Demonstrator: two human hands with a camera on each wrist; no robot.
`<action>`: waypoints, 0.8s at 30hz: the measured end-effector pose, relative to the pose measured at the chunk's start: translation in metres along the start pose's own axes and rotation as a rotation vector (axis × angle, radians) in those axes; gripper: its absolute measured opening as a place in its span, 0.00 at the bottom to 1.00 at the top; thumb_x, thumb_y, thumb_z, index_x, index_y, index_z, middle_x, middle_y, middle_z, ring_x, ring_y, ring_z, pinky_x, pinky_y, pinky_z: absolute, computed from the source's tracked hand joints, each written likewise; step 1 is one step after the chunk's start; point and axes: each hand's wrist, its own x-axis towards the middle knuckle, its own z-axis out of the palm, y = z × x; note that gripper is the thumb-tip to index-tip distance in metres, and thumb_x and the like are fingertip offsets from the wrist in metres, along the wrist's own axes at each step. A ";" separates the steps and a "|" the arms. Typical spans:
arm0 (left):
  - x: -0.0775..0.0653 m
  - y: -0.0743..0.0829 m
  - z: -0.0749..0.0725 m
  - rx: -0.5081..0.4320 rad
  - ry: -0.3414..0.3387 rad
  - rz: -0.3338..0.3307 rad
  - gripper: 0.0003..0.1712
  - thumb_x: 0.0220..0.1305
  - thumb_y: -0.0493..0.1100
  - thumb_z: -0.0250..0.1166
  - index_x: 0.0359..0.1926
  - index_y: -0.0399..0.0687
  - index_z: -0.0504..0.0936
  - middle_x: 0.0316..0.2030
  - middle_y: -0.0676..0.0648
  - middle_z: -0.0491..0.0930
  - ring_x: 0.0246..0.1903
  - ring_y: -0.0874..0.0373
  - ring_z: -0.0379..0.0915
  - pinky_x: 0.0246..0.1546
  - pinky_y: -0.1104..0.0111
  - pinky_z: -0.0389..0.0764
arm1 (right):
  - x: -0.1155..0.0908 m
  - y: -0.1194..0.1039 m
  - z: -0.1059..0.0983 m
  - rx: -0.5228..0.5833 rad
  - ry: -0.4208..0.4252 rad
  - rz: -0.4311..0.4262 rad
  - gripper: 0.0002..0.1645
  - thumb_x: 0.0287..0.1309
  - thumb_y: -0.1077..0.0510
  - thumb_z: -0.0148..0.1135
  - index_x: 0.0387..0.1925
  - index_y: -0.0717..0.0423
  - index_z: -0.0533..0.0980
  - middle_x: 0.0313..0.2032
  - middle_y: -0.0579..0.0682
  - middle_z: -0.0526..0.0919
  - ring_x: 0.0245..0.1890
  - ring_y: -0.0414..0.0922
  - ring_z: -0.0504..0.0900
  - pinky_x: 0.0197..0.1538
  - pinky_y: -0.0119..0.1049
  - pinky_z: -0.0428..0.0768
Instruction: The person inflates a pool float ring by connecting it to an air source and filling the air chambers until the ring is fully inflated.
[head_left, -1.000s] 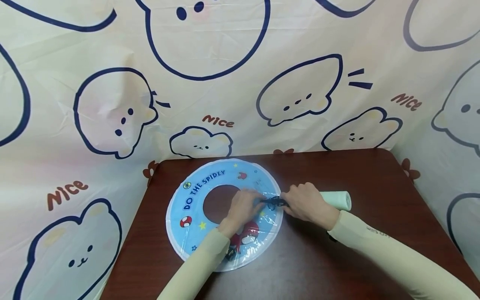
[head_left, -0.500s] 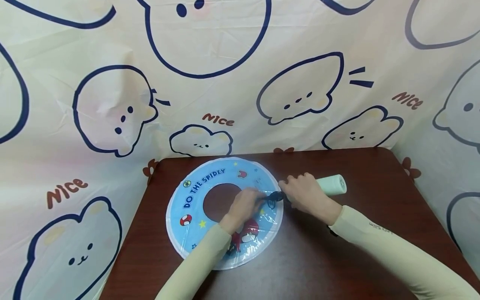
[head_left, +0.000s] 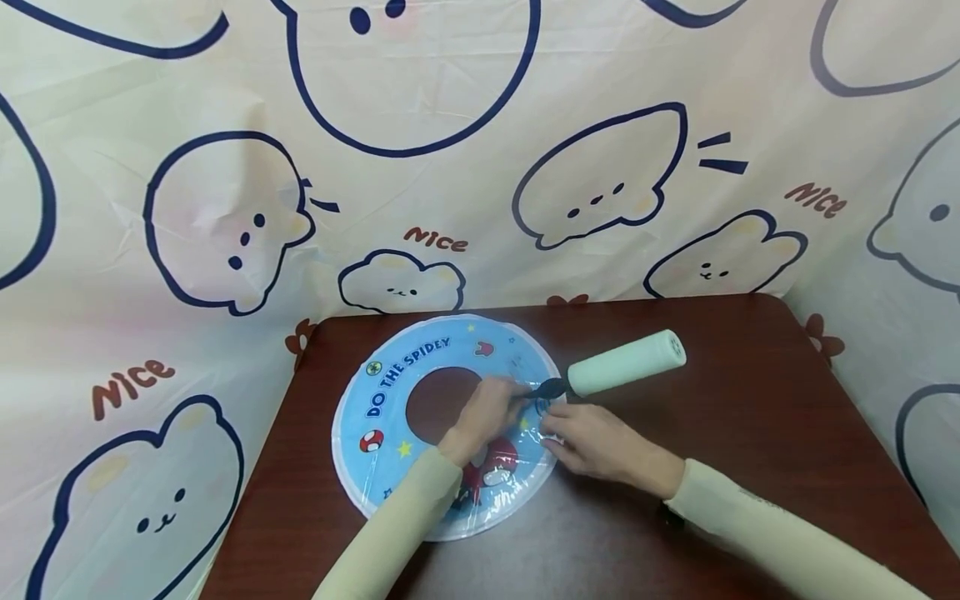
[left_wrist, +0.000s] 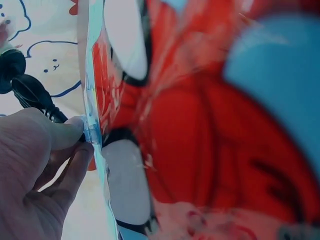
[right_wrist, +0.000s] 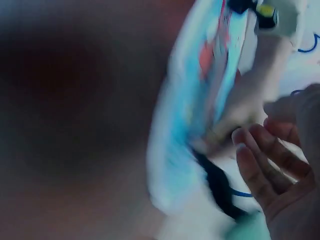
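Observation:
A round blue inflatable swim ring [head_left: 405, 350], printed with "DO THE SPIDEY", lies at the left of the table. My left hand [head_left: 487, 417] pinches the ring's clear valve and the tip of a black hose [head_left: 551, 389] there, as the left wrist view also shows with the hand [left_wrist: 40, 160]. The hose leads to a mint-green cylinder [head_left: 626, 362], apparently an air pump, lying slanted to the right. My right hand [head_left: 603, 442] is in front of the pump, off it, by the ring's right rim. Its fingers [right_wrist: 260, 185] are loosely bent with nothing visible between them.
The dark brown table [head_left: 750, 400] extends to the right of the pump and in front of the ring. A cream cloth [head_left: 480, 200] with blue bear drawings hangs behind and at the sides.
My right hand has let go of the pump and come down toward the ring's front right. The pump has swung, its far end now farther back. The left hand stays at the valve.

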 end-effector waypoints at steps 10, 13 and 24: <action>0.001 -0.003 0.001 0.012 0.028 0.028 0.15 0.73 0.40 0.70 0.58 0.51 0.90 0.42 0.51 0.91 0.40 0.61 0.86 0.43 0.72 0.85 | 0.008 0.026 0.064 1.281 0.361 0.614 0.36 0.72 0.49 0.70 0.72 0.60 0.69 0.61 0.64 0.82 0.57 0.54 0.88 0.58 0.38 0.87; 0.000 -0.004 0.002 -0.003 0.035 0.045 0.17 0.73 0.40 0.70 0.60 0.50 0.89 0.47 0.50 0.91 0.44 0.58 0.89 0.46 0.70 0.87 | 0.018 0.031 0.071 1.353 0.411 0.573 0.36 0.76 0.50 0.65 0.74 0.64 0.65 0.64 0.68 0.79 0.58 0.58 0.88 0.59 0.42 0.87; -0.008 -0.006 -0.005 -0.203 -0.016 -0.187 0.20 0.71 0.37 0.70 0.62 0.50 0.85 0.56 0.47 0.89 0.55 0.51 0.88 0.57 0.58 0.88 | 0.043 0.041 0.064 0.805 0.375 0.409 0.21 0.80 0.51 0.59 0.60 0.64 0.77 0.45 0.61 0.88 0.43 0.55 0.90 0.46 0.41 0.90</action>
